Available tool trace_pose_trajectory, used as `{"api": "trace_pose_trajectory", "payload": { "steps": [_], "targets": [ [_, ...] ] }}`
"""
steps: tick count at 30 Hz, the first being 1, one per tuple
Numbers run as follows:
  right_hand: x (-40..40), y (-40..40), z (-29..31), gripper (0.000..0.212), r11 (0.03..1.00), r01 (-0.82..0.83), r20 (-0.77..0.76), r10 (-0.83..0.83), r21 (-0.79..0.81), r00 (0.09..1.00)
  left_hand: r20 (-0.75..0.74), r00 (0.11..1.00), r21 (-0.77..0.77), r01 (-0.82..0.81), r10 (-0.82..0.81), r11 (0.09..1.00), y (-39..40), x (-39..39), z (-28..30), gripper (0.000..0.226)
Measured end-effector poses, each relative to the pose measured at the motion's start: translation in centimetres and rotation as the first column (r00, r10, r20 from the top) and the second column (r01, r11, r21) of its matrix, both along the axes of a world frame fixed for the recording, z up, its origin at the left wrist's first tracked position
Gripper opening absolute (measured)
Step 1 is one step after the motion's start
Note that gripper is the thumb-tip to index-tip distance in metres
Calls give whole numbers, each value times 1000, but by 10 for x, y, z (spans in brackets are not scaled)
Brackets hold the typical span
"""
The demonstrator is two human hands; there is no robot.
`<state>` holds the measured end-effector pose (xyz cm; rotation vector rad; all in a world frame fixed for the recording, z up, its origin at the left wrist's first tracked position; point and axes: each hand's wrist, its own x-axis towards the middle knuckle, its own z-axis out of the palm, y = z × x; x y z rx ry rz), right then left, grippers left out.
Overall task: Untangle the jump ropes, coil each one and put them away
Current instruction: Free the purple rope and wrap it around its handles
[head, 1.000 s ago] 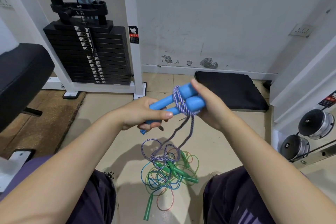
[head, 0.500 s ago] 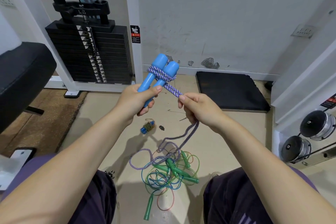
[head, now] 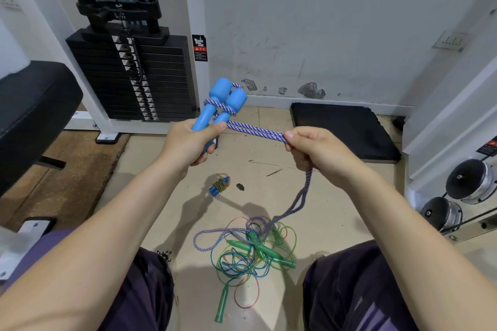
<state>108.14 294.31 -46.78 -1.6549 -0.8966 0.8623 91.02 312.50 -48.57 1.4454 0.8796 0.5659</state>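
Currently, the two blue handles of a jump rope are gripped side by side in the left hand, their thick ends tilted up and away from the person, above the beige floor. A few turns of the purple-and-white rope are wound around the handles just above that hand. From the handles a doubled length of this rope is stretched taut to the right hand, where it is pinched between thumb and curled fingers, level with the left hand and well apart from it. Below the right hand the rope is seen hanging down to the floor, where its remaining loops are laid over a tangled pile of thin ropes in green, blue and reddish cord. Green handles are mixed into that pile, and one green handle is stretched toward the person, between the knees. A small blue object is found on the floor between the handles and the pile. A black mat is laid beyond the right hand against the wall.
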Motion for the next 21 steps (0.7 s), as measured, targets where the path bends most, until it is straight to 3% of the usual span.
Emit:
{"api": "trace_pose_trajectory", "payload": {
  "steps": [7,11,14,18,21],
  "targets": [
    [-11,2,1,28,992,7,105,7,-127,994,8,1000,0,9,-9,1000,-4,2,-4,25],
    [-13,1,-1,24,996,-12,85,19,-86,996,-25,999,9,43,-43,999,-7,3,-4,26],
    [-13,2,0,24,999,-31,13,31,-27,999,-150,981,25,125,-120,992,-8,3,-6,25],
    [-11,1,1,18,999,-27,11,27,41,1000,-403,817,34,464,-413,885,-14,1,-7,32],
    [-13,3,1,16,1000,-7,157,5,16,988,-486,634,-32,675,-602,737,-20,-1,-2,28]
  ]
}}
